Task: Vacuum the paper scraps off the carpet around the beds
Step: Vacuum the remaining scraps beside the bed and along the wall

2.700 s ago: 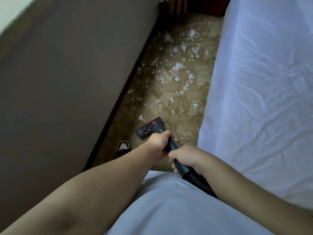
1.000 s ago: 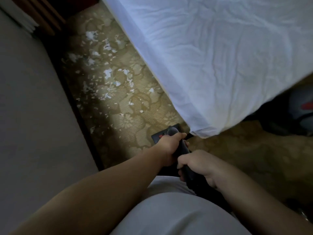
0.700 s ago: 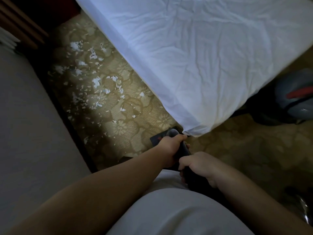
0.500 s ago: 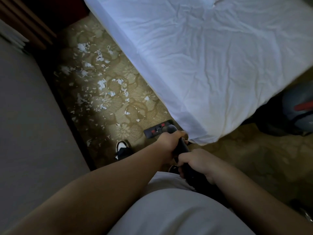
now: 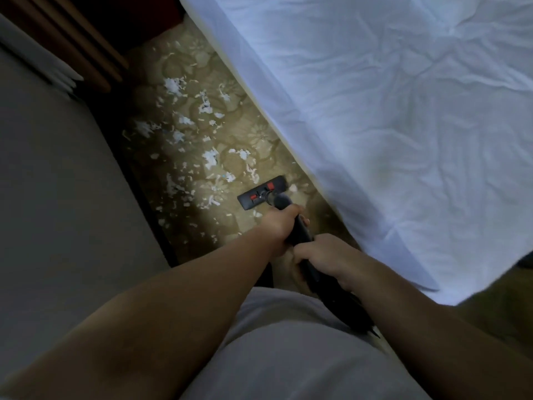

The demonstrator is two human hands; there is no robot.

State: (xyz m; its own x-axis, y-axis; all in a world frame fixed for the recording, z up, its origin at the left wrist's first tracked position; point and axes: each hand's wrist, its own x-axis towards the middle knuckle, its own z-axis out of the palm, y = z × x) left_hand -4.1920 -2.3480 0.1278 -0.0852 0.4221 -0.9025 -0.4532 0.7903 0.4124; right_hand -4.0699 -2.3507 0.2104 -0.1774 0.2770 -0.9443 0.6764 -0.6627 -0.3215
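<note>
- The bed [image 5: 403,125], under a creased white sheet, fills the upper right. Its near corner hangs over the patterned carpet [image 5: 230,226].
- The vacuum head [image 5: 262,192], black with two red tabs, lies flat on the carpet just beside the bed's long edge.
- The black tube [image 5: 301,235] runs from the head back toward the person, roughly along that edge of the bed.
- The left hand [image 5: 281,226] grips the tube with its fingers curled round it, farther from the bed's corner.
- The right hand [image 5: 326,258] is clamped round the tube just behind the left, nearer the bed's corner. The two hands almost touch.
- A dark hose [image 5: 346,310] leaves below the right hand and crosses the person's light shirt [image 5: 288,356].
- White paper scraps [image 5: 210,160] are strewn over the carpet along the bed's long side, from the head toward the bed's far end. One scrap lies between the head and the bed.
- A grey surface [image 5: 57,197] faces the bed across the carpet strip.
- Dark wooden furniture [image 5: 72,39] stands near the bed's far end.
</note>
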